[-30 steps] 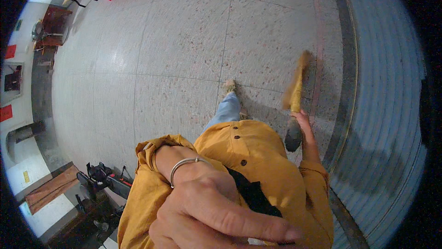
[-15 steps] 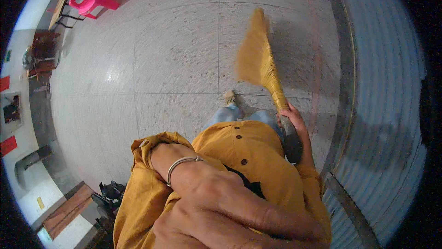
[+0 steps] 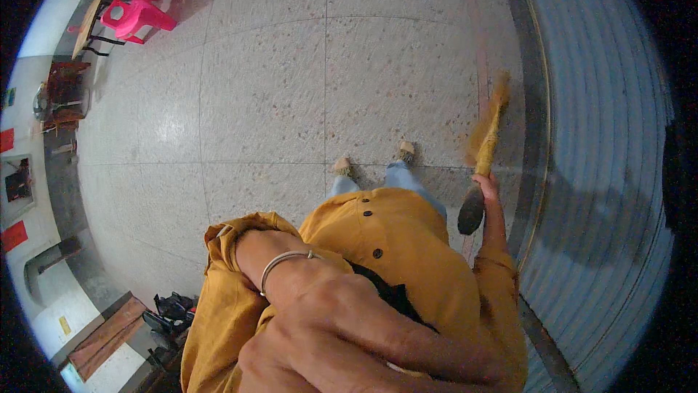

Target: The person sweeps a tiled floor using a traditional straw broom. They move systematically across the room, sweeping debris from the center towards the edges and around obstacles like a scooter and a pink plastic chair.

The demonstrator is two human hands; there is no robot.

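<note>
My right hand (image 3: 488, 187) is closed around the neck of a broom, out to my right above the floor. The straw broom has yellow binding (image 3: 486, 154) and a dark rounded handle end (image 3: 471, 211) below my grip. Its bristles fan away from me and are smeared by motion, near the dark strip along the wall. My left hand (image 3: 327, 327), with a metal bangle (image 3: 280, 266) at the wrist, is raised very close across my mustard shirt (image 3: 392, 229). Its knuckles are bent and its fingers lie close together; the fingertips and anything in them are hidden.
A corrugated grey metal wall (image 3: 603, 138) runs along the right, with a dark strip (image 3: 534, 87) at its foot. Pink plastic chairs (image 3: 138, 18) and a small table (image 3: 93, 18) stand far left. Wooden furniture (image 3: 69, 91) lines the left wall. Speckled floor tiles (image 3: 254, 102) lie ahead.
My right hand has swung the broom from in front of me out to the right, toward the wall. My right foot has come into view. My left hand has hardly moved.
</note>
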